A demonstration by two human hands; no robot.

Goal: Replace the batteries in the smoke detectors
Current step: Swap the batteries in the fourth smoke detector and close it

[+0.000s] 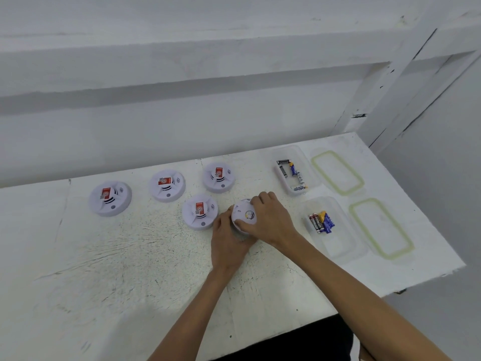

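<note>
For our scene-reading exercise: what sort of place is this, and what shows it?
Probably a plain work bench: scuffed white table against a bare white wall, smoke detectors and battery tubs laid out.

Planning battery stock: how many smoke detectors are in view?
5. Far-left detector, second detector to its right, back detector further right, front detector nearer the camera, and the held detector, turned over, just right of it. None seems hidden.

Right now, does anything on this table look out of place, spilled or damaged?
Nothing stands out. The held detector is turned back-up, which fits a battery swap. Batteries sit inside their tubs. Only the table paint looks scuffed.
</note>
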